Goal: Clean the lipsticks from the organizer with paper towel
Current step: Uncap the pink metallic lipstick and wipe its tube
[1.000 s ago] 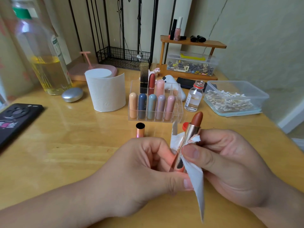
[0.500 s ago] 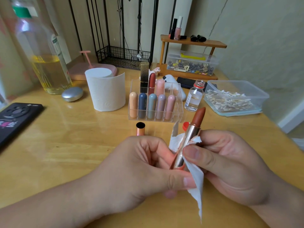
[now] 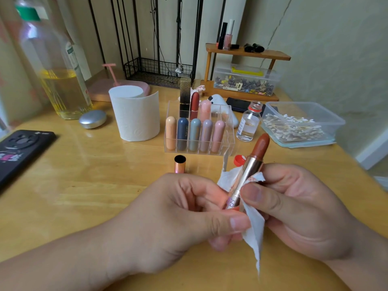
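Note:
An uncapped lipstick [image 3: 251, 166] with a brown-red tip and a rose-gold tube tilts up to the right above the table. My left hand [image 3: 178, 217] grips its lower end between thumb and fingers. My right hand [image 3: 294, 206] pinches a piece of white paper towel [image 3: 253, 227] against the tube with thumb and fingers. The lipstick's cap [image 3: 180, 163] stands on the table, open end up. Behind it, the clear organizer [image 3: 230, 141] holds several capped lipsticks in two rows.
A paper towel roll [image 3: 135, 114] stands left of the organizer. A small glass bottle [image 3: 248, 122], its red cap [image 3: 239, 160] and a tub of cotton swabs [image 3: 298, 124] sit to the right. An oil bottle [image 3: 56, 66], silver compact [image 3: 92, 119] and phone [image 3: 19, 150] lie left.
The lipstick has tilted more to the right and its tip has risen a little. My right thumb with the towel has slid along the tube.

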Demonstrator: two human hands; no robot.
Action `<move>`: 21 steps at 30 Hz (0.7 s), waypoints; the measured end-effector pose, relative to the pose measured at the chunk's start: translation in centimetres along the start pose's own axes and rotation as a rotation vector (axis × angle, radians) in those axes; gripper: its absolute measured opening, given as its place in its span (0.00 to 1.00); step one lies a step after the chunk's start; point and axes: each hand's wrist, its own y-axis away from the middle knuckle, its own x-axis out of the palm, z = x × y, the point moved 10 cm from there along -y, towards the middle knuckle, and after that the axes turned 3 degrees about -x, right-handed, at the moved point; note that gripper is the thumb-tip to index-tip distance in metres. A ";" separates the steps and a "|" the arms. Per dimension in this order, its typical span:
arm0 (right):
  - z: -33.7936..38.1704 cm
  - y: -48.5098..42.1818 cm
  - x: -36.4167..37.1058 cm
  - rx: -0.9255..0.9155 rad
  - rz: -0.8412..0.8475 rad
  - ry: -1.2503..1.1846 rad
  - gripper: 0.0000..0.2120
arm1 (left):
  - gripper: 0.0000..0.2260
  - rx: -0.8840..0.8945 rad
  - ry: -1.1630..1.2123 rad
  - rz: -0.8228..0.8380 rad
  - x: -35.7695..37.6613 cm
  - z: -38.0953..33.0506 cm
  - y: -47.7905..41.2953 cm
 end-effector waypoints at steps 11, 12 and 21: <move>0.3 0.2 2.0 0.050 0.198 -0.211 0.11 | 0.08 -0.136 0.289 0.255 2.8 0.8 0.3; 0.2 0.0 1.5 0.043 0.153 -0.163 0.13 | 0.07 -0.111 0.204 0.158 1.9 0.8 0.1; 0.7 0.4 1.9 0.029 0.168 -0.182 0.13 | 0.07 -0.093 0.261 0.240 2.7 0.2 0.6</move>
